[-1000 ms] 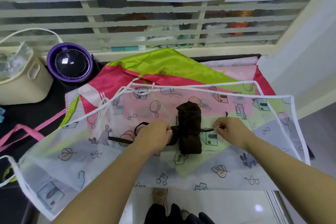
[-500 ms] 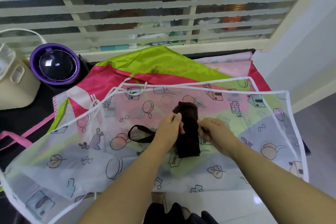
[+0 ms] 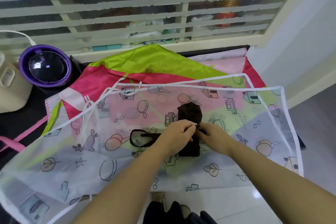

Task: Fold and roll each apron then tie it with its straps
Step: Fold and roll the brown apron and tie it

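Pinching the strap [image 3: 149,135], left hand [image 3: 179,132] and right hand [image 3: 211,135] are knotting atop the apron roll [image 3: 190,112]. Soft-looking, light cloth is likely needing a hold mid-roll, under those fingers.

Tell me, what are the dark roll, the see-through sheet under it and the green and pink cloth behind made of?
The dark roll and strap look like soft matte cloth, perhaps cotton: the roll bunches in thick folds. The see-through sheet: thin plastic or fine mesh; colours beneath show through. The green and pink cloth: probably smooth synthetic, slightly shiny.
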`<state>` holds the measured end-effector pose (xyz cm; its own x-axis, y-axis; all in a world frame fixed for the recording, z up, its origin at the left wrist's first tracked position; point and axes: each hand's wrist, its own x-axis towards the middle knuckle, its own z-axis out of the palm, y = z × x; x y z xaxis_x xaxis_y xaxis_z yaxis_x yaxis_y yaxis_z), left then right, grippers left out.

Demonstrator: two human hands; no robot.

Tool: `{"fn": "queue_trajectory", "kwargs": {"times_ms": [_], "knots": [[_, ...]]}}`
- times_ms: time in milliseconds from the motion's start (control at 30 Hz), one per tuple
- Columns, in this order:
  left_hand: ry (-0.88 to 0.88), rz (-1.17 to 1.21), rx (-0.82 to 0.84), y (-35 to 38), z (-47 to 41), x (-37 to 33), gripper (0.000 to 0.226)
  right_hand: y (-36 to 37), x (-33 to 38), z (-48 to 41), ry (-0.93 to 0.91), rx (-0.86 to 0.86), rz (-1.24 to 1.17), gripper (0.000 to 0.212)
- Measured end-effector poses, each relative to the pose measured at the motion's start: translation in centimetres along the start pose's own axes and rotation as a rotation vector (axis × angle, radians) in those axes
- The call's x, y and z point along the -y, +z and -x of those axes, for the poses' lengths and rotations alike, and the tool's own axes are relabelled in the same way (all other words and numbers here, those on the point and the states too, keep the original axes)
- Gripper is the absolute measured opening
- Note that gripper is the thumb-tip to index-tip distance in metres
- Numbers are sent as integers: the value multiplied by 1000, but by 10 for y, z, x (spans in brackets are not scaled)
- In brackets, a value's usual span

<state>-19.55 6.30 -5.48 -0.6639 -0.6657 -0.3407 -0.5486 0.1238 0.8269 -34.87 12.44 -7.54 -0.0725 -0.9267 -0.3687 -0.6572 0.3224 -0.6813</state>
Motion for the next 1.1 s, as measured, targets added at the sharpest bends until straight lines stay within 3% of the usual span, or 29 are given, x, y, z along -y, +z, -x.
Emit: {"fn": "queue_trajectory", "kwargs": {"times_ms": [167, 267, 367, 500, 600, 700, 767, 833, 900, 1033, 1100], "knots": [[-110, 107, 141, -12, -7, -6, 48, -19, 3, 17, 77, 52, -152, 25], [-40, -119, 239, -15, -12, -10, 55, -33, 9, 30, 31, 31, -93, 33], [33, -328, 273, -14, -18, -12, 52, -45, 27, 35, -43, 76, 103, 32], [87, -361, 206, -7, -22, -7, 25, -51, 59, 24, -147, 117, 211, 30], [-3, -258, 125, -1, -19, -5, 31, -56, 73, 16, -107, 152, -80, 29], [-116, -162, 77, 0, -17, -6, 37, -60, 54, 11, 75, -125, -466, 27], [-147, -108, 85, -1, -15, -8, 37, -53, 33, 9, 204, -251, -382, 18], [-145, -68, 93, -1, -15, -7, 37, -36, 18, 10, 317, -134, -310, 22], [-143, -51, 99, -1, -15, -6, 36, -17, 14, 8, 392, -48, -412, 26], [-155, -36, 108, -2, -15, -3, 37, -9, 8, 2, 414, -251, -609, 10], [-157, -33, 114, -2, -13, -4, 37, -15, 8, 3, 458, -225, -786, 9]]}}
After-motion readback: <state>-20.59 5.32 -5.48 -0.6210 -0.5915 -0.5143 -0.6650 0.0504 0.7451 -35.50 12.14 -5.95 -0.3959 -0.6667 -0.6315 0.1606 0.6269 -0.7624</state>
